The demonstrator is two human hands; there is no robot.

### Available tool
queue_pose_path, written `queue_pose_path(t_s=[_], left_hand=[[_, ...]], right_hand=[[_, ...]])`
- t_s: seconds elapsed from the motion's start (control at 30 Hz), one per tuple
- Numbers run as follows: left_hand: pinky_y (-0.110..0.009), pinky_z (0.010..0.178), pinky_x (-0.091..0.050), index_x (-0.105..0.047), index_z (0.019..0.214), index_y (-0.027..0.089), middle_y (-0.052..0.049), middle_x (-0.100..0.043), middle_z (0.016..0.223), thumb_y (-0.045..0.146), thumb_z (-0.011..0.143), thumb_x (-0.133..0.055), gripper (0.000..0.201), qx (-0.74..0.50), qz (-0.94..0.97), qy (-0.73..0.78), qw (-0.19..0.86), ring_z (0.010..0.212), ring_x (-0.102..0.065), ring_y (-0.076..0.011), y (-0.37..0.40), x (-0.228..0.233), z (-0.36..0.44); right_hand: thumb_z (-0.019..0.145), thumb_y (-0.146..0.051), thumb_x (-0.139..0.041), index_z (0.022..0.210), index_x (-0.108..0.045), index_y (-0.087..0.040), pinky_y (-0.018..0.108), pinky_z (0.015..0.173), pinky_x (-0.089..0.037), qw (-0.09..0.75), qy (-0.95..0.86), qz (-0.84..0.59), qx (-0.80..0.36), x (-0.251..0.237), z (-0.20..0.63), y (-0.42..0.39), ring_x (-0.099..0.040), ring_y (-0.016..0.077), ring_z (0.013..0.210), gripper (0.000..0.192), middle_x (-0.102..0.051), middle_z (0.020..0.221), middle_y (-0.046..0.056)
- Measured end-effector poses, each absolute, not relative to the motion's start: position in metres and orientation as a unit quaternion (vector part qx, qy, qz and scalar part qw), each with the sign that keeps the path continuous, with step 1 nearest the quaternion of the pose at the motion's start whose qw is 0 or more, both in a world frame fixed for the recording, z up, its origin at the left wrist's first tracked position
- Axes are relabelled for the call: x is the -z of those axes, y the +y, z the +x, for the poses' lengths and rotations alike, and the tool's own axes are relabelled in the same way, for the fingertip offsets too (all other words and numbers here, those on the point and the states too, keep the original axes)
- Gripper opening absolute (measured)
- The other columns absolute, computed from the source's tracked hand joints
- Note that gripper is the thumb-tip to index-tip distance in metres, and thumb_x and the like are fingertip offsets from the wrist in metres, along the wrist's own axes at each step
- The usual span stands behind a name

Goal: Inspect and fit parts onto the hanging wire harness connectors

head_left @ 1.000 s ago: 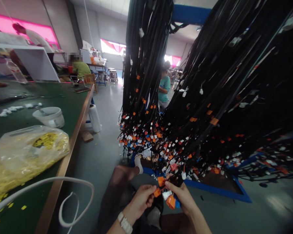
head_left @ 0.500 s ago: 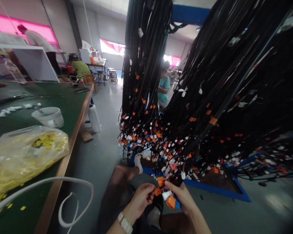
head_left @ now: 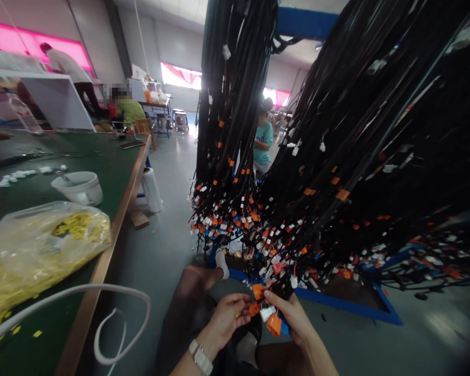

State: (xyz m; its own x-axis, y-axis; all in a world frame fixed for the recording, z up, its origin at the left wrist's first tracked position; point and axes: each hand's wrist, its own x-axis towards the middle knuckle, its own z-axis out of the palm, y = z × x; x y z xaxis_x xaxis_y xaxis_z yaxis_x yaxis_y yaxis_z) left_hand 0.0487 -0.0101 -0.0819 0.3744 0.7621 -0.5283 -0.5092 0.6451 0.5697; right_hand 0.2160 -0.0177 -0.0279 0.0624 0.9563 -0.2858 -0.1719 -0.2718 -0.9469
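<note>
My right hand (head_left: 292, 313) is closed around the connector end of a wire harness. From its grip hang an orange connector (head_left: 273, 324), a white connector (head_left: 268, 313) and a blue connector (head_left: 284, 327). Another orange connector (head_left: 257, 291) shows at its fingertips. Just to the left, my left hand (head_left: 229, 319) has its fingers curled, with a small yellow piece (head_left: 237, 315) between them. Its fingertips are close beside a small orange connector (head_left: 254, 308); whether they touch it I cannot tell. A watch (head_left: 200, 357) is on the left wrist.
Thick bundles of black cables (head_left: 237, 104) hang ahead and to the right above a blue-framed rack (head_left: 387, 308). On the green table (head_left: 117, 172) at left are a bag of yellow pieces (head_left: 43, 256) and a white cup (head_left: 80, 189). A white hose (head_left: 141, 295) curves nearby. Several people work behind.
My left hand's fingers have loosened and spread beside the small orange connector, and the yellow piece now shows among them. My right hand keeps its grip in the same place.
</note>
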Motion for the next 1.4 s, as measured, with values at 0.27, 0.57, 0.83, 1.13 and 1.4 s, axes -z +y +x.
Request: queue_pose_path(t_s=[0.27,0.57,0.83,1.13,1.4], left_hand=[[-0.018,0.041,-0.026,-0.057,0.081,0.012,0.0,-0.058,0.055,0.058,0.058,-0.072,0.054,-0.313,0.253,0.433,0.807,0.04,-0.047,-0.0065,-0.011,0.09,0.048],[-0.017,0.041,-0.024,-0.063,0.088,0.012,0.003,-0.053,0.053,0.051,0.061,-0.075,0.049,-0.353,0.239,0.367,0.827,0.041,-0.041,-0.0038,-0.013,0.073,0.053],[-0.017,0.044,-0.026,-0.066,0.091,0.011,0.0,-0.055,0.059,0.045,0.066,-0.075,0.043,-0.399,0.222,0.337,0.823,0.046,-0.044,-0.0043,-0.011,0.052,0.047],[-0.017,0.041,-0.025,-0.066,0.086,0.011,-0.001,-0.056,0.059,0.043,0.075,-0.067,0.034,-0.409,0.252,0.298,0.825,0.042,-0.043,-0.0042,-0.016,0.05,0.053],[-0.016,0.05,-0.043,-0.067,0.08,0.006,-0.006,-0.063,0.066,0.022,0.073,-0.07,0.018,-0.469,0.089,0.343,0.809,0.054,-0.057,-0.0082,-0.005,0.051,0.048]], right_hand=[[0.064,-0.038,-0.076,0.082,-0.066,-0.017,0.027,0.064,-0.044,0.479,-0.369,-0.557,-0.569,0.026,0.216,-0.017,-0.056,0.0162,0.065,0.029,-0.062,0.069,0.0],[0.067,-0.038,-0.074,0.075,-0.065,-0.018,0.026,0.063,-0.041,0.476,-0.379,-0.562,-0.56,0.028,0.218,-0.017,-0.053,0.0144,0.063,0.023,-0.06,0.064,-0.002],[0.061,-0.036,-0.078,0.087,-0.066,-0.019,0.033,0.078,-0.044,0.466,-0.406,-0.554,-0.558,0.013,0.215,-0.019,-0.058,0.0215,0.083,0.034,-0.067,0.086,0.003],[0.059,-0.034,-0.079,0.08,-0.062,-0.02,0.03,0.07,-0.043,0.458,-0.432,-0.572,-0.526,0.02,0.213,-0.015,-0.056,0.0186,0.075,0.03,-0.062,0.077,-0.001],[0.064,-0.032,-0.077,0.077,-0.057,-0.02,0.026,0.062,-0.041,0.474,-0.364,-0.556,-0.577,0.031,0.214,-0.018,-0.054,0.0137,0.063,0.027,-0.058,0.066,-0.003]])
